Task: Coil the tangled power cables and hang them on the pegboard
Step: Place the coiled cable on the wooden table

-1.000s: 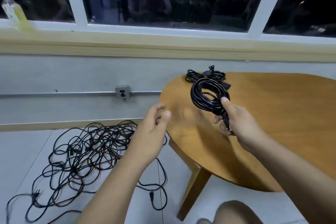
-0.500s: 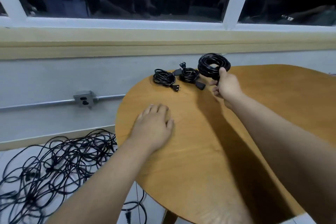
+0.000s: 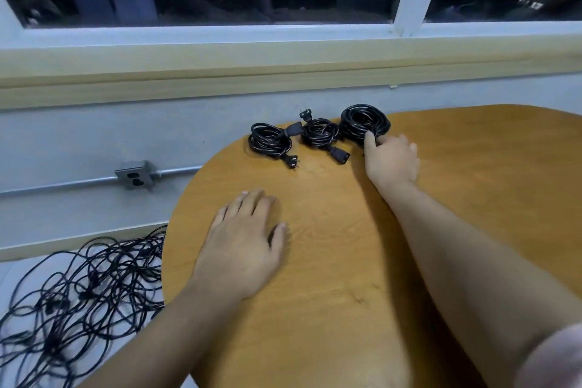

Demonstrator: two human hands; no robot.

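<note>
Coil [image 3: 362,119] has come down onto the table [image 3: 472,186], beside two other coils [image 3: 271,142]. The right hand [image 3: 392,161] still pinches its near rim; the left hand [image 3: 242,246] lies flat and relaxed. Likely next: the floor tangle [image 3: 78,293].

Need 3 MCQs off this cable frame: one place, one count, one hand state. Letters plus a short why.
1. Where is the tangled cable heap?
A) on the floor left of the table
B) on the table
C) on the window sill

2. How many cable coils sit on the table?
A) two
B) three
C) five

3. What is the right hand doing?
A) lying flat
B) gripping the rightmost coil
C) hanging free

Answers:
1 A, the heap lies on the floor beside the table edge.
2 B, three coils sit in a row at the far edge.
3 B, its fingers curl round that coil; the left hand is the flat one.
</note>
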